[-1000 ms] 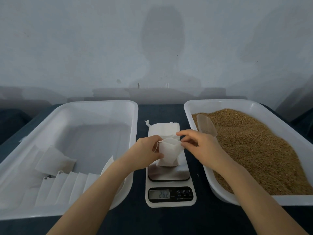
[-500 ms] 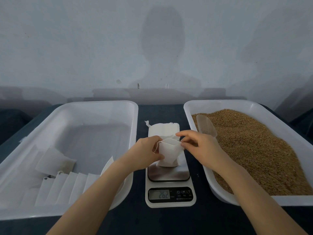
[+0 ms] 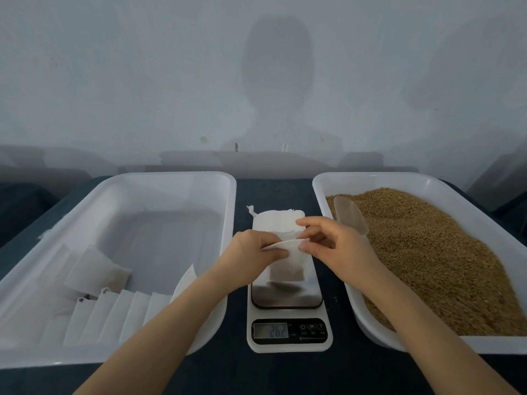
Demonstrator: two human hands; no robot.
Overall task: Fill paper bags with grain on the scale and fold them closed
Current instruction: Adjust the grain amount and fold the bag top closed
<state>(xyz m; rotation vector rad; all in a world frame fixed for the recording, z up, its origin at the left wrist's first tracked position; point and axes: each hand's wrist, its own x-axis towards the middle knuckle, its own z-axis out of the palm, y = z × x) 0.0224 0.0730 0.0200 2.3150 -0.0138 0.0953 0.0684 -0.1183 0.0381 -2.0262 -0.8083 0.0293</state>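
Gripping the paper bag [image 3: 288, 270] at its top edge with the left hand [image 3: 252, 252], fingers curled round the near-left corner. Pinching the same edge from the other side with the right hand [image 3: 338, 248], thumb and forefinger closed on the paper, other fingers loosely spread. Standing on the scale [image 3: 286, 299] directly under both hands, dark fill showing through the lower half. Reading 26.2 on the display, same as a second ago.

Since then: mouth no longer held open as a pouch, now pressed flat into one seam between the two hands. Taken as filling finished, folding begun.

Beyond the fingertips, a stack of empty bags [image 3: 278, 220]. Past the right hand, scoop [image 3: 350, 215] lying on the grain [image 3: 427, 252]. Left of the left forearm, finished bags [image 3: 97, 270] in the white tray [image 3: 171, 176].

Next, likely: roll the seam down without tipping the bag off the plate.
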